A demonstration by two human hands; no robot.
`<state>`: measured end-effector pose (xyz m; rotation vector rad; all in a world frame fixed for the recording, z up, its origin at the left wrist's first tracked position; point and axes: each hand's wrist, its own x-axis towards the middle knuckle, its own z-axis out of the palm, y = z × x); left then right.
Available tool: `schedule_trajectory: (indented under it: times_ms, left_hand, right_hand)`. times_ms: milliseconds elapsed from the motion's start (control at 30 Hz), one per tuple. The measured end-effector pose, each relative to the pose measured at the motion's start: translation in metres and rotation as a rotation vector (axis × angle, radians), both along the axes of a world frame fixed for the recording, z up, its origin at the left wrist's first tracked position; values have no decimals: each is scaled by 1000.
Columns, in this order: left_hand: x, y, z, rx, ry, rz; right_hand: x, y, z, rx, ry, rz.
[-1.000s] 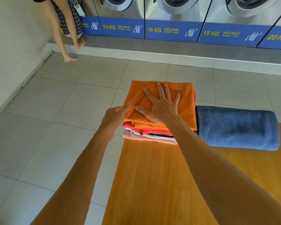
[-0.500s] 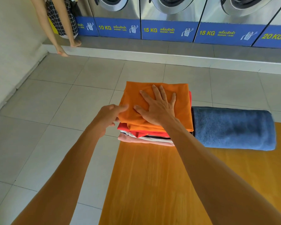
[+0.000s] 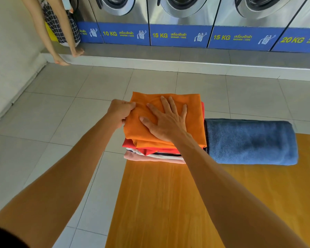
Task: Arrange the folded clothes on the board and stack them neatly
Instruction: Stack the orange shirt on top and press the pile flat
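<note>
A: From the head camera, what do the hands show?

B: The right hand lies flat on the orange shirt, fingers straight and spread, palm pressing down on the cloth. The left hand is at the shirt's left edge with its fingers curled; it pinches the orange fabric there.

A: Where is that shirt?

B: It is the top layer of the stack of clothes. Under it I can see a red piece, then a white one with a dark stripe, then a pale pink one at the bottom. The stack sits on the far left corner of the wooden board, and its left edge lines up roughly with the board's left side.

A: Anything beside it?

B: A folded blue towel lies on the board just to the right of the stack, touching or nearly touching it; I cannot tell which. Its far edge hangs past the board over the tiled floor.

A: And the background?

B: A row of washing machines stands on a raised step, with blue panels marked 10 KG, 15 KG and 20 KG. At the upper left another person's arms reach down beside the step, near a checked cloth.
</note>
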<state>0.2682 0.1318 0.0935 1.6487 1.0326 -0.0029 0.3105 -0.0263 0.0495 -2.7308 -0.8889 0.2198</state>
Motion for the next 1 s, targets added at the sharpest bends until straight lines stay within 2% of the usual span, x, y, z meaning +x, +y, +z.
schedule_trajectory:
  times_ms: [100, 167, 300, 400, 467, 567, 633, 733, 867, 933, 1000]
  left_hand:
    - [-4, 3, -8, 28, 33, -12]
    - [-8, 1, -16, 164, 71, -62]
    - [-8, -8, -18, 772, 50, -79]
    - [5, -29, -10, 1089, -241, -232]
    - [18, -49, -13, 1077, -338, -463]
    - [22, -61, -39, 895, -98, -720]
    - [15, -54, -57, 852, 18, -731]
    - [12, -53, -55, 870, 104, -658]
    - [21, -83, -46, 1105, 0, -672]
    - [21, -93, -51, 1143, -25, -752]
    - [23, -92, -56, 1117, -1, -774]
  right_hand:
    - [-1, -1, 4, 41, 37, -10]
    - [-1, -3, 5, 48, 49, -9]
    - [5, -6, 12, 109, 142, 17]
    - [9, -13, 15, 102, 95, 40]
    - [9, -21, 11, 55, 11, 25]
    - [15, -42, 6, -24, -58, -102]
    - [24, -62, 5, -64, 4, -218]
    - [34, -80, 6, -89, 77, -378]
    - [26, -70, 8, -11, -23, -300]
    - [21, -67, 3, 17, 37, -261]
    - [22, -68, -2, 73, 121, -310]
